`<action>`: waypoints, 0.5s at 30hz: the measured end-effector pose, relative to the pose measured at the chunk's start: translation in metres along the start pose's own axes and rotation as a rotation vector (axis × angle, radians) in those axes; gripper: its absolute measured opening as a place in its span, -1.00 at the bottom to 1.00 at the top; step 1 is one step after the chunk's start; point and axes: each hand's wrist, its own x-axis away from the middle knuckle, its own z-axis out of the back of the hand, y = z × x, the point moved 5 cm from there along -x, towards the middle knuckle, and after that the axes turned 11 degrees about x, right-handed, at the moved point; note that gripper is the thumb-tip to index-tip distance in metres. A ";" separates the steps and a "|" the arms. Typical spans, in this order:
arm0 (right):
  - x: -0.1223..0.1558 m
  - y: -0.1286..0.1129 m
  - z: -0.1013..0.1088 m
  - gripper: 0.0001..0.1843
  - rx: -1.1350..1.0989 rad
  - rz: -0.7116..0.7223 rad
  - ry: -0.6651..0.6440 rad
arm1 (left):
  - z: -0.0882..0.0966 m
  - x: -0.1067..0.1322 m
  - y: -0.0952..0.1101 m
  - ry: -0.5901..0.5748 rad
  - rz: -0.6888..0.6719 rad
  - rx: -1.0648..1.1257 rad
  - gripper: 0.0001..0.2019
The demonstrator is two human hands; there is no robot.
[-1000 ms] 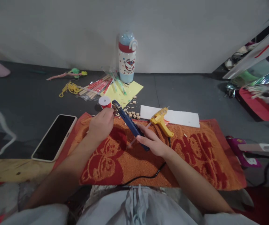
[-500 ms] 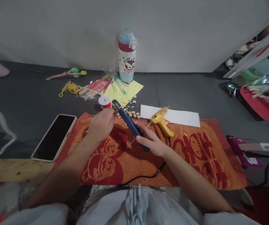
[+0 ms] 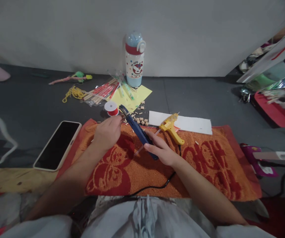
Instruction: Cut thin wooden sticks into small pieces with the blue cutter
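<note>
My right hand (image 3: 162,150) is wrapped round the handle of a dark blue hand tool (image 3: 140,132). It looks like a pair of cutters, tilted with its dark head up and to the left. Close to that head my left hand (image 3: 109,130) is closed in a pinch; whatever is between its fingertips is too small to make out. Small cut bits of wood (image 3: 140,120) lie scattered just beyond the tool. To the right, a yellow glue gun (image 3: 169,125) with a clear glue stick rests partly on a white strip (image 3: 194,124).
An orange and red towel (image 3: 157,178) lies under my hands, crossed by a black cord. A phone (image 3: 57,145) is at the left. Behind are a ribbon spool (image 3: 111,108), bagged sticks (image 3: 100,92), yellow paper (image 3: 142,94) and a bottle (image 3: 134,61). A purple box-like item (image 3: 258,162) sits right.
My left hand's fingers have shifted very slightly near the tool's head. The right hand and the tool hold almost the same position.
</note>
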 end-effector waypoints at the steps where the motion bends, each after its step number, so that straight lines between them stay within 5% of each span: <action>1: 0.000 0.000 0.000 -0.33 0.002 0.002 0.002 | 0.000 0.000 0.000 0.002 -0.005 -0.004 -0.74; 15: 0.001 0.004 -0.003 -0.28 -0.057 -0.037 0.000 | -0.004 0.001 -0.002 -0.055 0.007 0.028 -0.74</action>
